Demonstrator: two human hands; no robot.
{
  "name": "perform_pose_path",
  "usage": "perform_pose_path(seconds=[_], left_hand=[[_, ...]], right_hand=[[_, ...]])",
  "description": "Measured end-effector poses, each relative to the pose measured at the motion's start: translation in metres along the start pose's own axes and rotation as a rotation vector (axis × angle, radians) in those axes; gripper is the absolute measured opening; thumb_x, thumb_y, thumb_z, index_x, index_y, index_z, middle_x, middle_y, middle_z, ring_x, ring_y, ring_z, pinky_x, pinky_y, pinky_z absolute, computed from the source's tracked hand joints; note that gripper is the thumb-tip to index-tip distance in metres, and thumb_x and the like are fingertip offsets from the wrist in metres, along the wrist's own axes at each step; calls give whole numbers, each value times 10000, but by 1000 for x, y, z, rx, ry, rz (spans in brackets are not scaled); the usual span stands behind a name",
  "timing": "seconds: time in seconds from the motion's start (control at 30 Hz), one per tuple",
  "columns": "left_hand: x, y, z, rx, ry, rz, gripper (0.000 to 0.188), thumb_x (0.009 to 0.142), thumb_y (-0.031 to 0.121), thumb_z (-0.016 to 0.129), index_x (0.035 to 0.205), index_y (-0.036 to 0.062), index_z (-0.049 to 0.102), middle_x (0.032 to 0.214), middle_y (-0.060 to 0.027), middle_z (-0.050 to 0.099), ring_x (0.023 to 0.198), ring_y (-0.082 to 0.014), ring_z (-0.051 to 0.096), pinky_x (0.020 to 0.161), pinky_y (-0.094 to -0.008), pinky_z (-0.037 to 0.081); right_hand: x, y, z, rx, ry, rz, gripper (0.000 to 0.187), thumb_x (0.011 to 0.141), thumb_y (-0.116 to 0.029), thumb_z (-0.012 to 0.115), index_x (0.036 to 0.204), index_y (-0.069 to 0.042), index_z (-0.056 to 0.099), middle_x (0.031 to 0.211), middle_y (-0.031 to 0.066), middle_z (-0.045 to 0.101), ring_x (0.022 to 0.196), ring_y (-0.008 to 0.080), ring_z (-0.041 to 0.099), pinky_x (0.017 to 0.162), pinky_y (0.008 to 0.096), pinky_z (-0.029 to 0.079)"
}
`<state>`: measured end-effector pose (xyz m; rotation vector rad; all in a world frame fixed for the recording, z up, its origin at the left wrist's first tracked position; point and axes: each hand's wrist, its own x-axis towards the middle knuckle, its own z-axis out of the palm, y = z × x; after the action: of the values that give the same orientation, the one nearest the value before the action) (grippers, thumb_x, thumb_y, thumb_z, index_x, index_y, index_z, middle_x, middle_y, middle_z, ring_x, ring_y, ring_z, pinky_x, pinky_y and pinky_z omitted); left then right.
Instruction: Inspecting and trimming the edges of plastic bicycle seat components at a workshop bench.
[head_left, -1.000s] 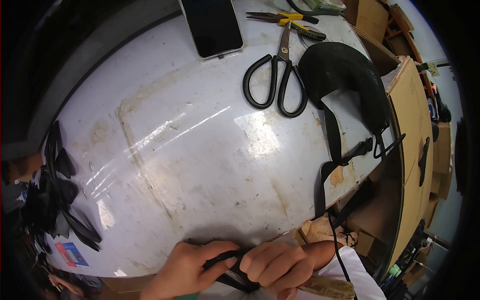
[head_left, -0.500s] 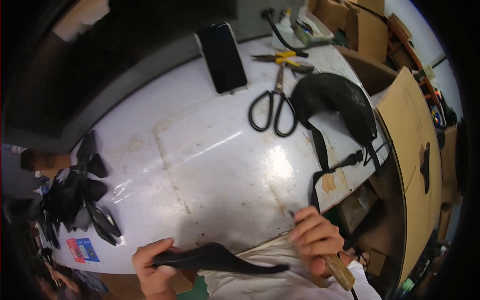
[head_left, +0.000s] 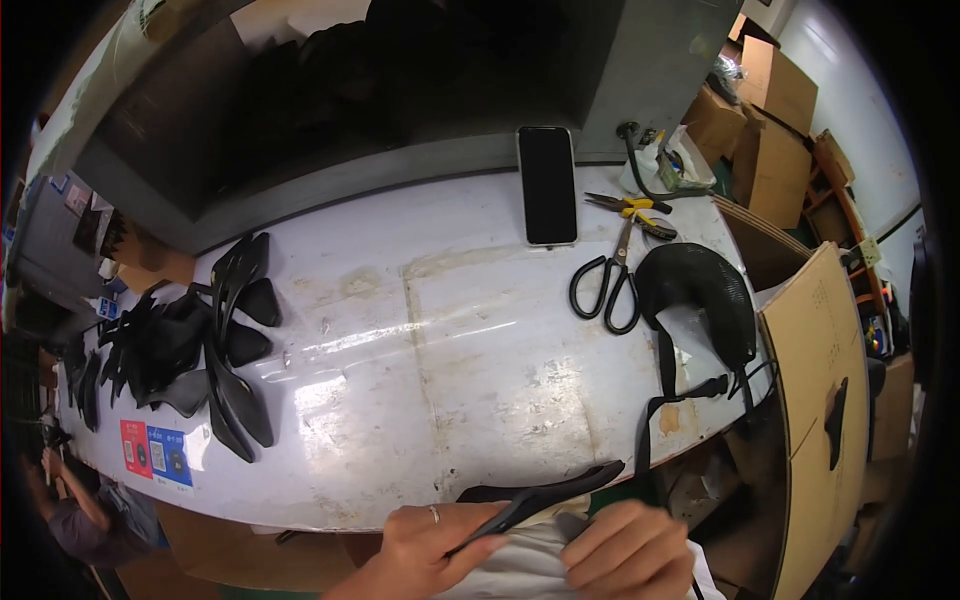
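Observation:
My left hand (head_left: 425,550), a ring on one finger, grips a long curved black moulded piece (head_left: 545,496) between thumb and fingers. The piece is tilted, its narrow end pointing up to the right above the table's near edge. My right hand (head_left: 632,550) is closed just right of it, fingers curled. Half a second ago a wooden-handled tool showed in that fist; its handle is now hidden, and a grey shape by the fingertips is too unclear to name. White cloth lies under both hands.
Several similar black pieces (head_left: 235,370) are heaped at the table's left. A phone (head_left: 548,190), black-handled scissors (head_left: 610,285), yellow-handled pliers (head_left: 635,204) and a black strapped pouch (head_left: 700,285) lie toward the right. Cardboard (head_left: 815,340) borders the right edge; another person (head_left: 95,520) is far left.
The view has shifted, showing more of the table's far side. My left hand has turned the black piece so its tip rises rightward. The right hand has rotated, hiding the tool's wooden handle.

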<state>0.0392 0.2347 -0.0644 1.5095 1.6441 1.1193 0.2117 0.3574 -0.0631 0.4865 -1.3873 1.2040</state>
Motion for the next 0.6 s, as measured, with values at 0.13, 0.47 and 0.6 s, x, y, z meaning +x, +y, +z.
perform_pose_path(seconds=[0.13, 0.47, 0.6], left_hand=[[-2, -4, 5, -144, -6, 46, 296, 781, 18, 810, 1059, -66, 757, 906, -181, 771, 795, -287, 773, 712, -320, 613], [-1, -5, 10, -165, 5, 112, 274, 787, 30, 787, 1041, -70, 764, 878, -180, 771, 763, -275, 777, 695, -328, 623], [-9, -2, 15, -78, 36, 144, 256, 793, 65, 794, 1004, -77, 766, 878, -178, 775, 763, -272, 779, 699, -334, 631]], right_hand=[[17, 15, 13, 161, -202, -7, 235, 969, -127, 710, 815, 27, 622, 613, 83, 536, 498, 211, 532, 463, 352, 422], [18, 6, 10, 58, -398, 113, 236, 954, -102, 700, 788, 46, 622, 615, 84, 543, 470, 195, 508, 450, 349, 416], [-5, 5, 6, -46, -77, 13, 232, 955, -114, 705, 807, 43, 619, 658, 129, 607, 525, 256, 589, 520, 397, 518]])
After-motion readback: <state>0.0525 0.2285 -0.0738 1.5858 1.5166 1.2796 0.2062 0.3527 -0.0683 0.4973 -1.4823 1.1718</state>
